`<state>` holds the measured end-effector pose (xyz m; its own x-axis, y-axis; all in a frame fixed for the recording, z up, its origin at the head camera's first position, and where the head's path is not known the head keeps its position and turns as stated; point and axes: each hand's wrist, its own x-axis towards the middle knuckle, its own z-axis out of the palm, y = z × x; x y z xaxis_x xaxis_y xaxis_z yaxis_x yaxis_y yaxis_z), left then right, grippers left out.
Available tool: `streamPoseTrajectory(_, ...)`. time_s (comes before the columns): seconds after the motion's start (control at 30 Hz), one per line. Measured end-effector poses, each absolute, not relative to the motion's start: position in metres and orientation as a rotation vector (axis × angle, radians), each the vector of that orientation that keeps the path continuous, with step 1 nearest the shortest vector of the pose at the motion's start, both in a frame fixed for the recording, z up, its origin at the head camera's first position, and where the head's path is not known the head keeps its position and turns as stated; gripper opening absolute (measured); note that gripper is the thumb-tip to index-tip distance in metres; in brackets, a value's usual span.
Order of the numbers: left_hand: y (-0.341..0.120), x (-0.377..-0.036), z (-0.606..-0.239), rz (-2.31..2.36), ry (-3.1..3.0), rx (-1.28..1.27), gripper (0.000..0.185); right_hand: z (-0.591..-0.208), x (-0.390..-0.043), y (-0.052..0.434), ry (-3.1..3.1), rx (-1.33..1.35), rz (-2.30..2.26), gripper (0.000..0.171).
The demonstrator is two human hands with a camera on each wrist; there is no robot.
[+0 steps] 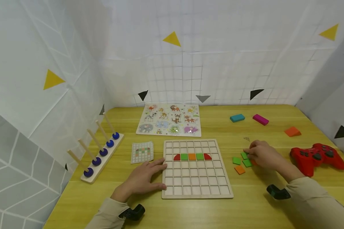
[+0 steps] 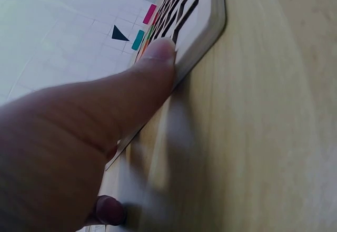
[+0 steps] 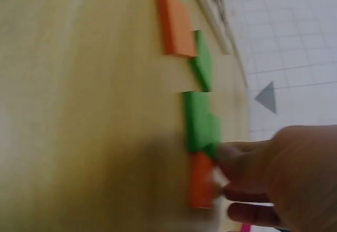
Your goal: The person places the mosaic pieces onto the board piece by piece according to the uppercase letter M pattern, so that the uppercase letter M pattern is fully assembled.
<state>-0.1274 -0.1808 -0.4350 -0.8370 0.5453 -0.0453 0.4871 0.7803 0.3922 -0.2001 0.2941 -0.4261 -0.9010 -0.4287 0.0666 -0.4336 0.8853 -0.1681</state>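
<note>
A wooden grid board (image 1: 197, 196) lies on the table, with a row of red (image 1: 176, 157), green (image 1: 184, 156) and orange (image 1: 192, 156) pieces in its upper part. My left hand (image 1: 144, 178) rests at the board's left edge, fingers spread, its thumb (image 2: 158, 52) on the rim. To the right of the board lie loose green tiles (image 1: 236, 160) and orange tiles (image 1: 240, 170). Over them is my right hand (image 1: 262, 154), fingers bent, fingertips right at a green tile (image 3: 214, 132) and an orange tile (image 3: 201, 179). Blur hides whether it pinches one.
A pattern card (image 1: 142, 152) lies left of the board, an animal puzzle (image 1: 169, 120) behind it. A peg stand (image 1: 103, 159) with blue beads stands at left. Blue (image 1: 237, 118), magenta (image 1: 260, 119) and orange (image 1: 292, 131) blocks and a red game controller (image 1: 318, 157) are at right.
</note>
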Motion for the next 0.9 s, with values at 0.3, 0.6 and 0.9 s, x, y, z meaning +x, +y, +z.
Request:
streamPoseTrajectory(0.3,-0.181,-0.128,-0.435,0.555,2.814,0.82,0.073,-0.43,-0.198,0.29,-2.969,0.626,0.328,0.021)
streamPoseTrajectory(0.6,-0.18,-0.127,-0.433,0.567,2.806,0.817,0.072,-0.431,-0.2,0.294,-2.947,0.679,0.353,0.028)
streamPoseTrajectory(0.9,-0.178,-0.127,-0.432,0.57,2.809,0.834,0.072,-0.418,-0.191,0.226,-2.704,0.904,0.385,0.023)
